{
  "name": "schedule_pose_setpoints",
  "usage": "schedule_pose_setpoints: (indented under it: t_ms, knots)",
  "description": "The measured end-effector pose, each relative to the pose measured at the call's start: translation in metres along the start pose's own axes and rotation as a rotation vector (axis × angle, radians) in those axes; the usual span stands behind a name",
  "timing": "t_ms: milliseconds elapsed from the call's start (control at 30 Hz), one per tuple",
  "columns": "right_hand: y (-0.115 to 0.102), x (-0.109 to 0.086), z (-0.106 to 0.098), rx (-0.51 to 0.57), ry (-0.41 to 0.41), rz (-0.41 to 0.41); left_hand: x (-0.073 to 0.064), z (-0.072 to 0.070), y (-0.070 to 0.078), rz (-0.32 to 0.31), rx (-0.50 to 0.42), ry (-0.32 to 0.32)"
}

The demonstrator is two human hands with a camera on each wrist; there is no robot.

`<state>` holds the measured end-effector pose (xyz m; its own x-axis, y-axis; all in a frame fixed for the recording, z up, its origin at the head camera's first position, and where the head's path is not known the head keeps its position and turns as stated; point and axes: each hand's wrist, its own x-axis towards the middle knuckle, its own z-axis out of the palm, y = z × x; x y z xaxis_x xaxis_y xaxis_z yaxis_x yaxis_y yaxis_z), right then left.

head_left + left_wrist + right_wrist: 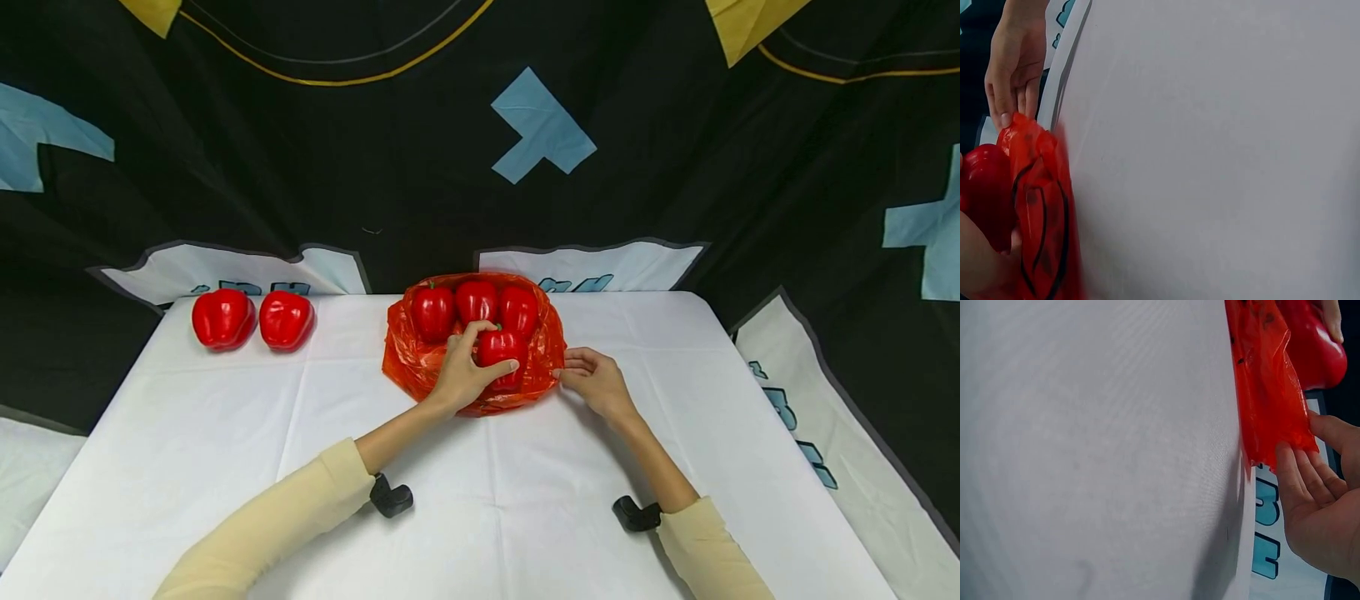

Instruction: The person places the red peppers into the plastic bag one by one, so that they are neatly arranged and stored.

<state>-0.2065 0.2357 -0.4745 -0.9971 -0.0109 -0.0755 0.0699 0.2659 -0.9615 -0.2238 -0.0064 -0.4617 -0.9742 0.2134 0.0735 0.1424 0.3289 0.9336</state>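
As bag's rim (556,333) encircles peppers (433,315), tabletop (337,392) flanks it.

High, forward-down head view; close, low wrist views, red bag (402,360) common to all

Left grip (461,369) partly hides front pepper (501,346); sleeves (277,521) cropped.

Pale yellow sleeves (277,518), plain cuffs (348,468), angular black fittings (392,498), probably cameras.
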Motion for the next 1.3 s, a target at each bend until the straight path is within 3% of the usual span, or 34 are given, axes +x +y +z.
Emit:
schedule_pose_setpoints:
  t_ms: [133, 367, 467, 667, 933, 1300]
  knots:
    - [-0.001, -0.001, -0.001, -0.006, 0.002, 0.008, 0.002, 0.008, 0.002, -0.005, 0.002, 0.000]
    - [-0.039, -0.019, 0.002, -0.032, -0.027, 0.023, 0.004, 0.019, 0.001, -0.027, 0.018, 0.002]
    - [-0.040, -0.020, 0.002, -0.040, -0.031, 0.018, 0.004, 0.022, -0.001, -0.022, 0.023, 0.001]
    - [-0.038, -0.019, 0.001, -0.065, -0.031, 0.002, 0.006, 0.028, -0.003, -0.010, 0.024, 0.007]
    - [-0.005, -0.002, -0.002, -0.042, -0.025, -0.002, 0.007, 0.032, -0.003, -0.001, 0.011, -0.001]
    - [-0.002, 0.000, -0.002, -0.054, -0.013, 0.005, 0.010, 0.035, -0.005, -0.007, 0.046, 0.003]
